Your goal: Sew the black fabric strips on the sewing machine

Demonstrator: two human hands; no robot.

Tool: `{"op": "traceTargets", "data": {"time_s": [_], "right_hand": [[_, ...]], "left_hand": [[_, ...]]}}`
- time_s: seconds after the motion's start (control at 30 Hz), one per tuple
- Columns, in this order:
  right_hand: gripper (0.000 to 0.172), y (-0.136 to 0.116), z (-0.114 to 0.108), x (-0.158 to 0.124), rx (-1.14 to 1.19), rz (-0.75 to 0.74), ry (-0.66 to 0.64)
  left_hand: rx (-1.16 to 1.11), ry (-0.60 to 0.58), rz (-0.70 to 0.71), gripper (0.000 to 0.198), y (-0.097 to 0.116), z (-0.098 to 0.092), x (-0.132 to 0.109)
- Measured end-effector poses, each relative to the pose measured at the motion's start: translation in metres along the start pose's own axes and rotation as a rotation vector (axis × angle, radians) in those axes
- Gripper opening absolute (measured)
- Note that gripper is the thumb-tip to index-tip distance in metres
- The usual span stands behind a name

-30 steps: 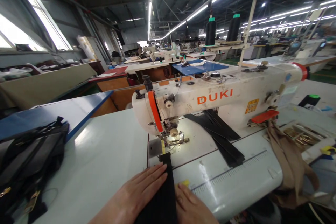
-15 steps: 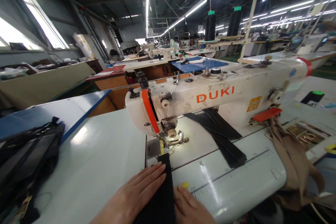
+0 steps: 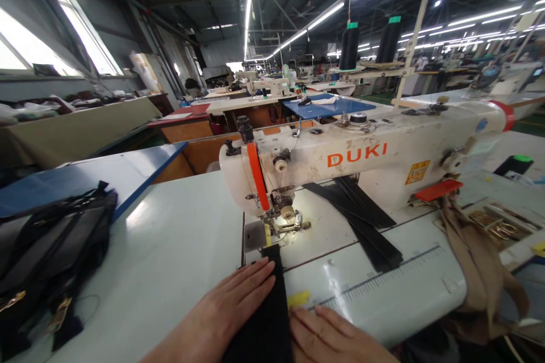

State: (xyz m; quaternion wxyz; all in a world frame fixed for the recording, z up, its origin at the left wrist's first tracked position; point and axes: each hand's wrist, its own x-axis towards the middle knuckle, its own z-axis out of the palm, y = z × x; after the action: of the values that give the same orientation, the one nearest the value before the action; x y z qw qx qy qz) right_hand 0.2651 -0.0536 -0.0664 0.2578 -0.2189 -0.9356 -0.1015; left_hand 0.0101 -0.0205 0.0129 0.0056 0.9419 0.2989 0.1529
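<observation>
A black fabric strip (image 3: 264, 317) runs up toward the needle area of a white sewing machine (image 3: 315, 147). My left hand (image 3: 225, 300) lies flat on the strip's left side, fingers stretched out and together. Along the right edge of the strip rests my right hand (image 3: 326, 332), its fingers extended on the table and partly cut off by the frame. Just above it a piece of yellow tape (image 3: 298, 298) sticks to the table. The strip's far end lies just short of the presser foot (image 3: 293, 221).
More black strips (image 3: 361, 227) lie under the machine arm. Black bags with metal buckles (image 3: 55, 261) sit at left. Tan straps (image 3: 472, 261) hang off the right edge, near a tray of metal rings (image 3: 498, 224). A printed ruler (image 3: 383, 278) runs along the front.
My right hand has shifted right, its fingers now extended beside the strip rather than curled at its edge. My left hand stays on the strip. The view has swung slightly left.
</observation>
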Motion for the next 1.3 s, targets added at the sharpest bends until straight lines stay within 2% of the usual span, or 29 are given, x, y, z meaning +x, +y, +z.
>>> {"op": "traceTargets", "data": {"time_s": [0.1, 0.2, 0.27, 0.37, 0.43, 0.5, 0.63, 0.83, 1.03, 1.3], "right_hand": [[0.034, 0.006, -0.020, 0.010, 0.015, 0.127, -0.037], [0.055, 0.011, -0.033, 0.032, 0.114, 0.255, -0.102], [0.051, 0.015, -0.036, 0.048, 0.174, 0.276, -0.137], [0.022, 0.023, -0.033, 0.064, 0.190, 0.244, -0.180], [0.013, 0.028, -0.028, 0.068, 0.155, 0.192, -0.193], [0.012, 0.031, -0.025, 0.069, 0.118, 0.134, -0.166], [0.011, 0.032, -0.022, 0.066, 0.094, 0.097, -0.126], [0.010, 0.037, -0.017, 0.066, 0.041, 0.035, -0.056], [0.007, 0.056, -0.015, 0.081, 0.004, 0.019, -0.135], [0.008, 0.068, -0.006, 0.090, 0.010, 0.036, -0.169]], "left_hand": [[-0.026, 0.016, -0.032, 0.055, 0.006, -0.004, 0.002], [-0.027, -0.014, -0.029, 0.053, 0.004, -0.001, 0.000], [-0.037, -0.064, -0.031, 0.055, 0.002, 0.000, -0.001], [-0.081, -0.136, -0.023, 0.068, 0.003, -0.005, -0.001], [-0.105, -0.149, -0.022, 0.077, 0.005, -0.009, 0.000], [-0.110, -0.139, -0.032, 0.077, 0.008, -0.010, 0.002], [-0.060, -0.108, -0.006, 0.064, 0.008, -0.002, 0.004], [0.003, -0.075, 0.057, 0.048, -0.002, 0.009, 0.004], [0.050, -0.130, 0.028, 0.042, -0.017, 0.003, 0.016], [0.051, -0.071, 0.023, 0.039, -0.032, 0.005, 0.022]]}}
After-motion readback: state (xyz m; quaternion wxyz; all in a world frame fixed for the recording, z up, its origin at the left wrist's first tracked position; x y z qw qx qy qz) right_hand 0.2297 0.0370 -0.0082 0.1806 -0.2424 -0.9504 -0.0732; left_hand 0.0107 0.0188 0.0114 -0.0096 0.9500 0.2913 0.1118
